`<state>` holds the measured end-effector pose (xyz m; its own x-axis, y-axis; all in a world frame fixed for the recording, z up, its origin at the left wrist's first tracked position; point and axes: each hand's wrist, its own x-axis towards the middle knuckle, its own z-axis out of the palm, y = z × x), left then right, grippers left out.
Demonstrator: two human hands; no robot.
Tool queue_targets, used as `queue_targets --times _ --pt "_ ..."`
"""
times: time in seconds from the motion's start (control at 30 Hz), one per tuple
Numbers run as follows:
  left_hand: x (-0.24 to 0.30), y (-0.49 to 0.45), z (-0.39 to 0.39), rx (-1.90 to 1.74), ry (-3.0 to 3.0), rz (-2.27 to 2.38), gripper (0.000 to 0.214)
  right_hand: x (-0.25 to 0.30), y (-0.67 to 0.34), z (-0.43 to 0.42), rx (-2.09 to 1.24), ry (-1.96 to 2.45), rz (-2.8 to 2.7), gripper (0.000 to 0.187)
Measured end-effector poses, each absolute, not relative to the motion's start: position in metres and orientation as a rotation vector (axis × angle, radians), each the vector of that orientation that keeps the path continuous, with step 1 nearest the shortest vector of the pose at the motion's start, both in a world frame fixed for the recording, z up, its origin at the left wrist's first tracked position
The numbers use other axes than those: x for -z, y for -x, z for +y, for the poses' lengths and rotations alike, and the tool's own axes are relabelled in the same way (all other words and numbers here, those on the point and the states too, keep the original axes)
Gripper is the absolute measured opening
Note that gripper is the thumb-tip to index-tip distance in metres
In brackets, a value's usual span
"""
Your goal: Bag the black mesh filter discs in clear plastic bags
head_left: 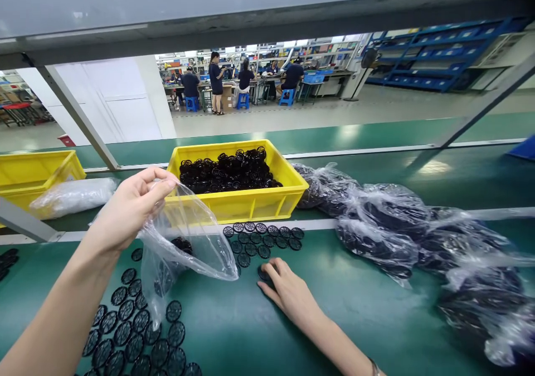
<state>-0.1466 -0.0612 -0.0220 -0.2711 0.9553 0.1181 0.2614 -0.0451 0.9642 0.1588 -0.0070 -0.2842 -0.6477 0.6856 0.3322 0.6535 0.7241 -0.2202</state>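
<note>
My left hand (131,206) is raised above the green table (334,320) and pinches the rim of a clear plastic bag (186,242), which hangs open with a few black round grilles inside. My right hand (288,292) rests on the table with its fingers curled over some black round grilles (264,274) at its fingertips. Just beyond lie rows of black grilles (261,238). More black grilles (137,331) are spread under my left forearm.
A yellow bin (242,204) full of black grilles stands behind the rows. Several filled clear bags (388,225) are piled at the right. Another yellow bin (33,175) and a white bag (73,196) sit at the left. People work at benches far behind.
</note>
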Motion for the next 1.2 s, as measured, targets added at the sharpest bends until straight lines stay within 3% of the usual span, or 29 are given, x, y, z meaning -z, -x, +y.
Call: queue_targets --times 0.1,0.3,0.53,0.73,0.97,1.2 --pt "0.024 0.151 -0.06 -1.371 -1.285 1.579 0.025 0.277 -0.162 -0.002 -0.254 1.062 -2.502 0.005" --pt "0.03 0.154 -0.058 -1.347 -1.253 1.571 0.025 0.27 -0.155 0.03 -0.127 1.169 -2.434 0.031" --pt "0.03 0.153 -0.056 -1.364 -1.252 1.544 0.022 0.279 -0.157 0.027 -0.029 1.172 -2.578 0.011" --pt "0.032 0.153 -0.056 -1.361 -1.255 1.535 0.02 0.259 -0.134 0.04 -0.095 0.987 -2.654 0.035" --pt "0.034 0.157 -0.059 -1.382 -1.24 1.545 0.022 0.269 -0.144 0.034 -0.166 0.967 -2.663 0.015" --pt "0.033 0.154 -0.061 -1.372 -1.252 1.557 0.022 0.256 -0.121 0.025 -0.201 0.778 -2.789 0.041"
